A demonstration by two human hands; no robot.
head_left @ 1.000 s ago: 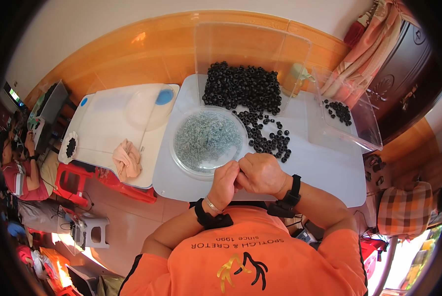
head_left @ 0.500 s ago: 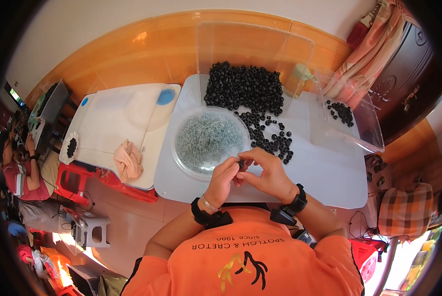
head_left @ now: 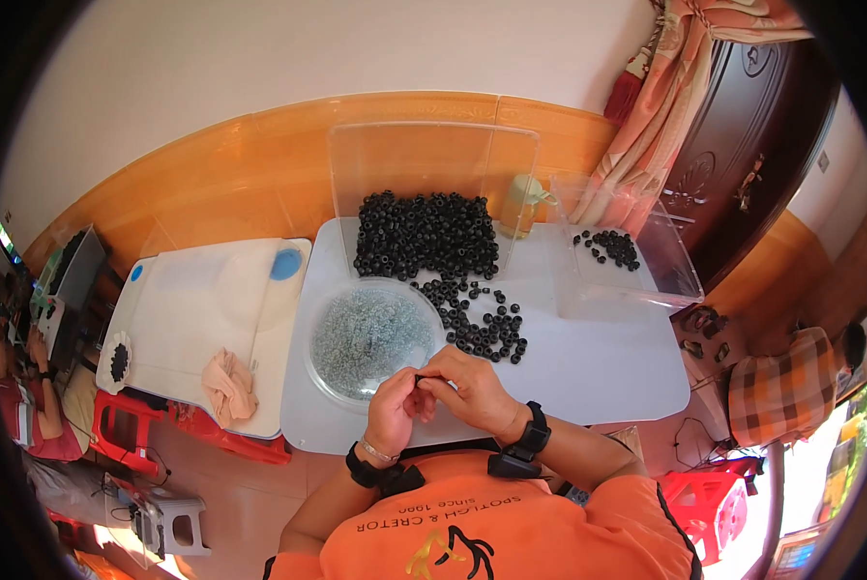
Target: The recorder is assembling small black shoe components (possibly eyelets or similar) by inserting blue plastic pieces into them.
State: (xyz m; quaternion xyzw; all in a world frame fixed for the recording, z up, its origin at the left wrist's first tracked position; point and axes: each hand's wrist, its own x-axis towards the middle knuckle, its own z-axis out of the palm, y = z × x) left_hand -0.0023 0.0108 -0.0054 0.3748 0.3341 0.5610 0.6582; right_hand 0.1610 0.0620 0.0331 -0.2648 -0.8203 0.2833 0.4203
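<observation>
My left hand [head_left: 392, 411] and my right hand [head_left: 467, 387] meet over the near edge of the white table [head_left: 598, 367]. Their fingertips pinch a small black ring [head_left: 422, 378] between them. Just beyond my hands stands a clear round bowl [head_left: 370, 336] filled with small silvery parts. A big heap of black rings [head_left: 428, 237] lies further back, with loose ones [head_left: 486, 324] trailing toward my right hand. Both wrists wear black bands.
A clear upright panel [head_left: 433, 169] backs the heap. A clear box [head_left: 627, 266] at right holds a few black rings. A pale green cup [head_left: 522, 203] stands behind. To the left are a white lidded surface [head_left: 201, 304], a peach cloth [head_left: 228, 382] and a red stool [head_left: 129, 435].
My hands have shifted slightly toward the bowl and drawn closer together, the fingertips now pinching the small ring between them; the right wrist turned a little.
</observation>
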